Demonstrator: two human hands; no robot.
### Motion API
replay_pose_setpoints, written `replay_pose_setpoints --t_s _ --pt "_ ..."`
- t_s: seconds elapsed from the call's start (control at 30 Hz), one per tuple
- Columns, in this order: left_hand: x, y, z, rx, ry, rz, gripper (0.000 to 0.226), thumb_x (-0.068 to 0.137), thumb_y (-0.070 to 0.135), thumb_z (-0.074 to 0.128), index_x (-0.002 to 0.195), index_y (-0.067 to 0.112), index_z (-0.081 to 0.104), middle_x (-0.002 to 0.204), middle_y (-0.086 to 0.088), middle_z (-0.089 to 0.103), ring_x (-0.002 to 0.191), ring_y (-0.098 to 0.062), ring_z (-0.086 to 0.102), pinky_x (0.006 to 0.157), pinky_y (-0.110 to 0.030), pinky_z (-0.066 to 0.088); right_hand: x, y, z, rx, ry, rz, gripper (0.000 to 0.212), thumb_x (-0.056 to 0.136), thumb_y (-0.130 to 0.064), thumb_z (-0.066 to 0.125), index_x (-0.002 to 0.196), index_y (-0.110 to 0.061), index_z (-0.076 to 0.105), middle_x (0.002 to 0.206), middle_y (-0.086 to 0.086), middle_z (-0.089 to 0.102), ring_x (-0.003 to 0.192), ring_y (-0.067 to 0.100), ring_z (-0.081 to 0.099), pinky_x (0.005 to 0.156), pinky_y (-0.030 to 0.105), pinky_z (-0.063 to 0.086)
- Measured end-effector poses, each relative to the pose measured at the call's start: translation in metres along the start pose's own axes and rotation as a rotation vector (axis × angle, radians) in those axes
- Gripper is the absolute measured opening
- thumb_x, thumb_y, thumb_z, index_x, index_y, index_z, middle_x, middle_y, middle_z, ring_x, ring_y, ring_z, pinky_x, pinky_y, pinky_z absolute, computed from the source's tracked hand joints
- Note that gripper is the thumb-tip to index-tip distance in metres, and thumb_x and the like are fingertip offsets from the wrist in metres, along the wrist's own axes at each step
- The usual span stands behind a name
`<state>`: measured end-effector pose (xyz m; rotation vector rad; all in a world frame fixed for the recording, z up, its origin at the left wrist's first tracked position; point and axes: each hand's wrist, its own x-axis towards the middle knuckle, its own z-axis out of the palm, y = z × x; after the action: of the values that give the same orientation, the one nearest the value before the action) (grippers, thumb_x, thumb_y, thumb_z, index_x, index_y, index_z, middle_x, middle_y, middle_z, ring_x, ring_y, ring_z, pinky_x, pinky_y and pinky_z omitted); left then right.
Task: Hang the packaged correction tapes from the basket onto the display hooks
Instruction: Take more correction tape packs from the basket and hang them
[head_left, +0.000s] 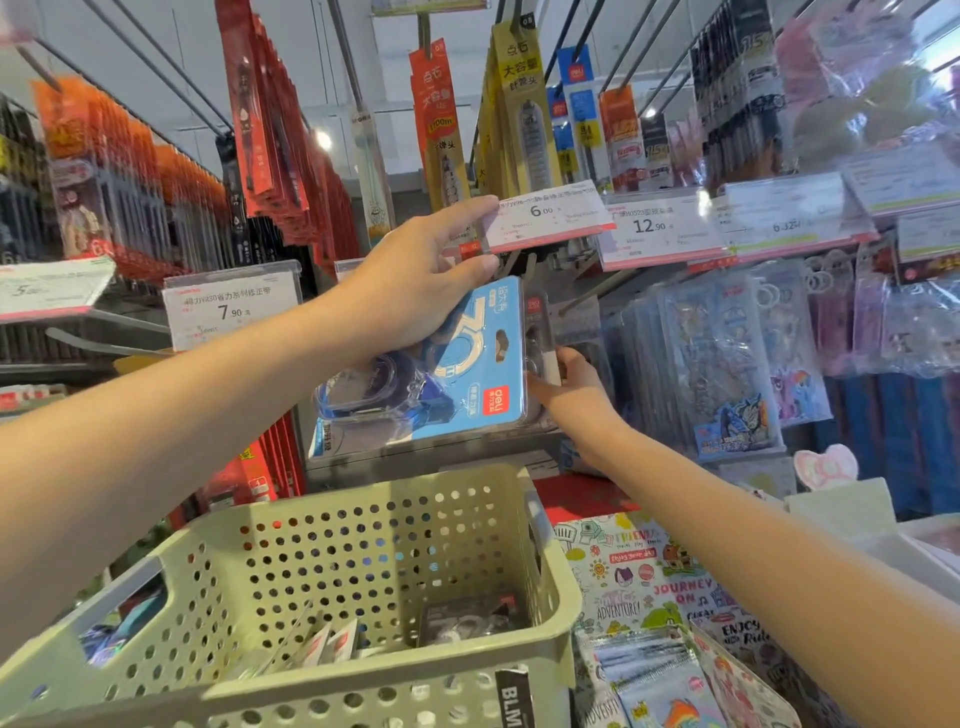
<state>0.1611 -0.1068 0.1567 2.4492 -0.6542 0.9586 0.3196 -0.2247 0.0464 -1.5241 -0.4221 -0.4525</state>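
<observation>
My left hand (415, 280) grips the top of a blue packaged correction tape (467, 369), held up just under the 6.00 price tag (550, 215). A finger of that hand touches the tag's left end. My right hand (571, 387) reaches behind the blue pack's right edge and touches a dark pack (537, 325) hanging there. The hook itself is mostly hidden behind the tag and my fingers. Below stands a pale green perforated basket (395, 691) with several more packs (467, 621) lying in its bottom.
Red and orange pen packs (275, 135) hang at the left and yellow ones (519, 104) above. Clear packs of keychains (722, 364) hang to the right. Printed notebooks (639, 571) and card packs (670, 686) lie right of the basket. A bare hook (93, 343) sticks out left.
</observation>
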Motion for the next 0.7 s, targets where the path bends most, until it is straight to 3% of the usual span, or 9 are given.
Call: replay_pose_setpoints --t_s 0.07,0.2,0.27,0.37,0.43,0.5,0.6,0.7 --pt "-0.001 0.000 0.000 -0.009 0.005 0.001 0.050 0.098 0.022 0.044 0.144 0.031 0.029 0.028 0.015 0.047 0.024 -0.001 0.040 0.031 -0.008 0.031 -0.005 0.000 -0.002 -0.113 0.086 -0.067 0.044 0.079 -0.023 0.071 0.116 -0.018 0.048 0.122 0.007 0.060 0.110 0.024 0.058 0.094 0.044 0.049" --pt "0.000 -0.002 0.001 -0.029 0.017 0.009 0.050 0.098 0.021 0.045 0.144 0.031 0.029 0.028 0.016 0.047 0.025 -0.003 0.041 0.031 -0.009 0.030 -0.032 -0.010 -0.009 -0.295 0.215 -0.216 0.083 0.074 -0.025 0.074 0.143 -0.019 0.028 0.146 0.004 0.032 0.136 0.021 0.034 0.111 0.041 0.033" --pt "0.001 -0.003 0.002 -0.036 0.022 0.014 0.050 0.098 0.020 0.045 0.144 0.030 0.029 0.028 0.015 0.047 0.025 -0.003 0.041 0.031 -0.009 0.030 -0.054 -0.023 -0.008 -0.257 0.125 -0.245 0.086 0.070 -0.025 0.078 0.142 -0.021 0.030 0.143 0.001 0.036 0.133 0.017 0.037 0.110 0.039 0.035" --pt "0.001 -0.004 0.003 -0.045 0.028 0.019 0.050 0.097 0.020 0.045 0.144 0.030 0.029 0.029 0.016 0.048 0.025 -0.002 0.041 0.031 -0.010 0.031 -0.093 -0.042 -0.003 -0.117 -0.198 -0.155 0.094 0.057 -0.033 0.085 0.138 -0.025 0.038 0.137 -0.005 0.050 0.126 0.012 0.048 0.107 0.043 0.040" --pt "0.001 -0.004 0.004 -0.055 0.031 0.017 0.051 0.097 0.020 0.045 0.144 0.030 0.029 0.029 0.017 0.049 0.025 -0.002 0.041 0.031 -0.010 0.032 -0.114 -0.053 0.000 -0.016 -0.440 -0.123 0.089 0.052 -0.037 0.086 0.132 -0.028 0.046 0.129 -0.011 0.059 0.122 0.009 0.053 0.106 0.042 0.040" --pt "0.001 -0.004 0.005 -0.057 0.040 0.019 0.050 0.097 0.020 0.045 0.144 0.030 0.030 0.030 0.019 0.049 0.025 -0.002 0.041 0.031 -0.009 0.031 -0.130 -0.063 0.006 0.064 -0.562 -0.136 0.075 0.059 -0.028 0.084 0.126 -0.032 0.051 0.125 -0.015 0.062 0.121 0.006 0.053 0.107 0.038 0.039" --pt "0.002 -0.006 0.007 -0.080 0.046 0.020 0.050 0.097 0.020 0.045 0.144 0.031 0.029 0.031 0.020 0.050 0.025 -0.002 0.040 0.031 -0.011 0.033 -0.141 -0.071 0.017 0.163 -0.519 -0.148 0.062 0.067 -0.022 0.081 0.122 -0.033 0.054 0.120 -0.015 0.066 0.115 0.005 0.058 0.105 0.036 0.043" --pt "0.003 -0.007 0.008 -0.103 0.059 0.015 0.049 0.097 0.020 0.045 0.143 0.032 0.031 0.030 0.012 0.050 0.025 -0.002 0.039 0.030 -0.013 0.036 -0.146 -0.074 0.024 0.245 -0.419 -0.173 0.038 0.076 -0.019 0.075 0.107 -0.036 0.061 0.108 -0.017 0.070 0.101 -0.002 0.064 0.091 0.017 0.050"
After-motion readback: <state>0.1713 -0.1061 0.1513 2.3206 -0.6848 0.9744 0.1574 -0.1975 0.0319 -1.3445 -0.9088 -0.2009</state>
